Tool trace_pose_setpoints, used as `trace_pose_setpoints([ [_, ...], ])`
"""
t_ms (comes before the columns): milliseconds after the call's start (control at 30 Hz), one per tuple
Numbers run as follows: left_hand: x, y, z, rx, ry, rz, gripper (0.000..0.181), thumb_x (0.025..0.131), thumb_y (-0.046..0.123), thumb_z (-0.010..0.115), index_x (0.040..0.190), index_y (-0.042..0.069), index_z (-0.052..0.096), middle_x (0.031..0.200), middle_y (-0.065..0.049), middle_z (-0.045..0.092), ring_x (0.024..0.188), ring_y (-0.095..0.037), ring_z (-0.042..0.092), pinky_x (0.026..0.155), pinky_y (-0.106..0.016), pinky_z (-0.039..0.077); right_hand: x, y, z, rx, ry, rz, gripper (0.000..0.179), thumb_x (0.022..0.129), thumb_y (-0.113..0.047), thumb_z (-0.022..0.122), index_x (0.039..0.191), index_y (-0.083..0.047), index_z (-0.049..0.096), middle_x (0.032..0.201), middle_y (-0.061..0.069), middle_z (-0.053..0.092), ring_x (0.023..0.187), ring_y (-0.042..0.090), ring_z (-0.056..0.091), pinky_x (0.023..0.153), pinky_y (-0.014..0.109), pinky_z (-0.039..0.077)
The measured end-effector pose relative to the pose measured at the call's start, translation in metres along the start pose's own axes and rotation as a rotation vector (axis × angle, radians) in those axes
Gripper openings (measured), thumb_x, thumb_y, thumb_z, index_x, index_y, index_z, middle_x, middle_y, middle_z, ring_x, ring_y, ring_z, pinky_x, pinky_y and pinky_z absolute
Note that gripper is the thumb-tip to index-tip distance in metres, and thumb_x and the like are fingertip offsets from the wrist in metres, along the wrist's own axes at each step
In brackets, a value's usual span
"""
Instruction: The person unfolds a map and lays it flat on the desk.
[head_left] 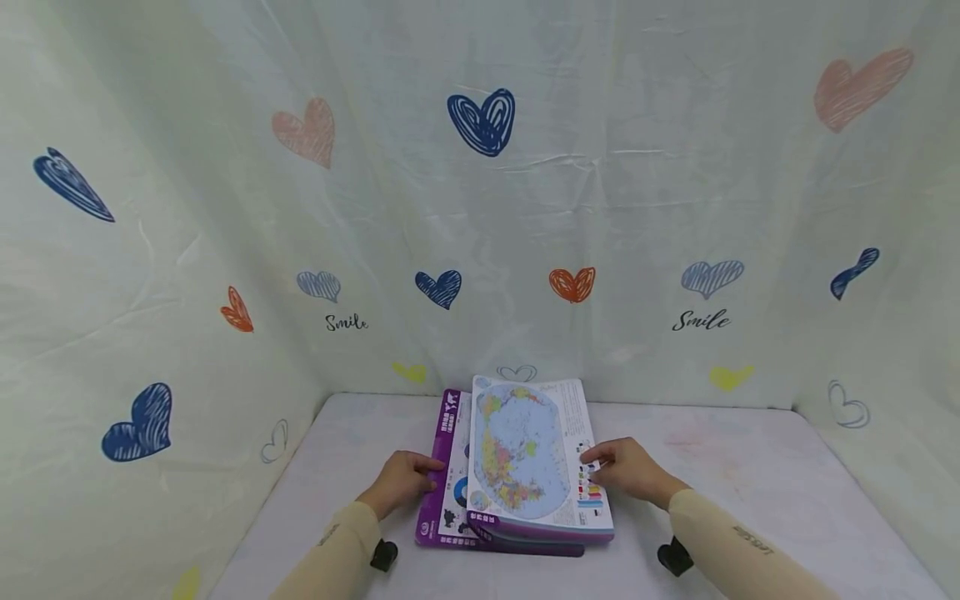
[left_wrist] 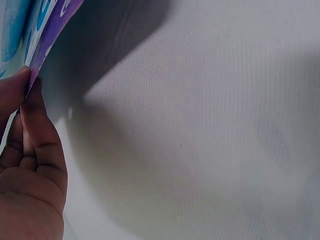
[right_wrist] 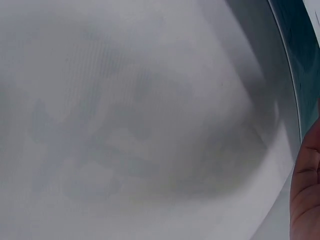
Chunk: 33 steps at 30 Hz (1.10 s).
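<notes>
A folded world map (head_left: pixel 525 450), white with a blue oval, lies on the table over a purple-bordered sheet (head_left: pixel 431 508). The purple sheet sticks out at the left and along the bottom. At its left border, my left hand (head_left: pixel 401 482) pinches the edge between thumb and fingers; the left wrist view shows the purple edge (left_wrist: pixel 57 30) raised in that grip. My right hand (head_left: pixel 633 471) grips the right side of the map. In the right wrist view this hand (right_wrist: pixel 305 195) is partly cut off beside a teal sheet edge (right_wrist: pixel 297 65), its fingertips out of frame.
A white table (head_left: pixel 712 492) carries the maps. Behind it hangs a pale curtain (head_left: pixel 525 208) printed with hearts and the word Smile. Dark straps (head_left: pixel 384 556) show under both wrists. The maps reach near the table's back edge.
</notes>
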<state>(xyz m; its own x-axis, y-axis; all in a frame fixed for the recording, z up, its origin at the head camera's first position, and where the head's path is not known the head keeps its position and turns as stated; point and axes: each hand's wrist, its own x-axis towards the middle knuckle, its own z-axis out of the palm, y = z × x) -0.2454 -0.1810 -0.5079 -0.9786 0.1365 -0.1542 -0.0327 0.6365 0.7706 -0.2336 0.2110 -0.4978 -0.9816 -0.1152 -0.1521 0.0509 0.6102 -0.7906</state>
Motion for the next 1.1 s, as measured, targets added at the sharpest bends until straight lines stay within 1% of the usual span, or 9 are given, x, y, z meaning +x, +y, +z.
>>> trace_pose_setpoints([
  [233, -0.001, -0.003, -0.006, 0.033, 0.03, -0.028, 0.029, 0.083, -0.003, 0.071, 0.108, 0.007, 0.077, 0.112, -0.012, 0.065, 0.097, -0.025, 0.058, 0.088, -0.045, 0.053, 0.001, 0.004, -0.01, -0.034, 0.019, 0.012, 0.022, 0.08, -0.002, 0.078, 0.1, -0.011, 0.077, 0.102, 0.003, 0.065, 0.092, 0.023, 0.052, 0.075, 0.031, 0.052],
  [433, -0.004, -0.007, -0.014, 0.033, 0.057, -0.055, 0.028, 0.083, -0.004, 0.07, 0.108, 0.007, 0.077, 0.112, -0.012, 0.064, 0.097, -0.025, 0.058, 0.086, -0.044, 0.054, -0.003, 0.009, -0.023, -0.051, 0.039, 0.018, 0.023, 0.08, -0.001, 0.077, 0.101, -0.01, 0.077, 0.106, 0.004, 0.066, 0.093, 0.023, 0.053, 0.079, 0.034, 0.054],
  [633, -0.006, -0.014, -0.022, 0.065, 0.088, -0.074, 0.029, 0.082, -0.005, 0.069, 0.108, 0.006, 0.076, 0.115, -0.016, 0.064, 0.102, -0.03, 0.059, 0.088, -0.047, 0.053, -0.008, 0.017, -0.044, -0.052, 0.048, 0.017, 0.024, 0.08, 0.0, 0.076, 0.103, -0.008, 0.076, 0.104, 0.005, 0.066, 0.091, 0.023, 0.054, 0.076, 0.032, 0.052],
  [833, -0.006, -0.023, -0.032, 0.073, 0.113, -0.098, 0.029, 0.083, -0.006, 0.069, 0.108, 0.005, 0.076, 0.116, -0.018, 0.064, 0.103, -0.033, 0.059, 0.088, -0.049, 0.053, -0.015, 0.025, -0.07, -0.071, 0.046, 0.015, 0.026, 0.08, 0.0, 0.075, 0.106, -0.004, 0.076, 0.104, 0.007, 0.065, 0.091, 0.025, 0.053, 0.074, 0.032, 0.05],
  [967, -0.009, -0.03, -0.04, 0.085, 0.124, -0.114, 0.028, 0.084, -0.006, 0.068, 0.109, 0.005, 0.076, 0.118, -0.019, 0.063, 0.104, -0.034, 0.058, 0.089, -0.05, 0.052, -0.022, 0.03, -0.084, -0.094, 0.053, 0.017, 0.027, 0.08, -0.001, 0.075, 0.107, -0.002, 0.074, 0.105, 0.01, 0.065, 0.092, 0.027, 0.052, 0.075, 0.034, 0.049],
  [1100, -0.013, -0.034, -0.048, 0.094, 0.138, -0.134, 0.027, 0.086, -0.005, 0.067, 0.109, 0.005, 0.076, 0.119, -0.021, 0.062, 0.107, -0.036, 0.057, 0.091, -0.052, 0.052, -0.026, 0.04, -0.096, -0.119, 0.062, 0.037, 0.027, 0.08, -0.002, 0.075, 0.107, -0.002, 0.074, 0.108, 0.011, 0.065, 0.094, 0.028, 0.052, 0.076, 0.035, 0.05],
])
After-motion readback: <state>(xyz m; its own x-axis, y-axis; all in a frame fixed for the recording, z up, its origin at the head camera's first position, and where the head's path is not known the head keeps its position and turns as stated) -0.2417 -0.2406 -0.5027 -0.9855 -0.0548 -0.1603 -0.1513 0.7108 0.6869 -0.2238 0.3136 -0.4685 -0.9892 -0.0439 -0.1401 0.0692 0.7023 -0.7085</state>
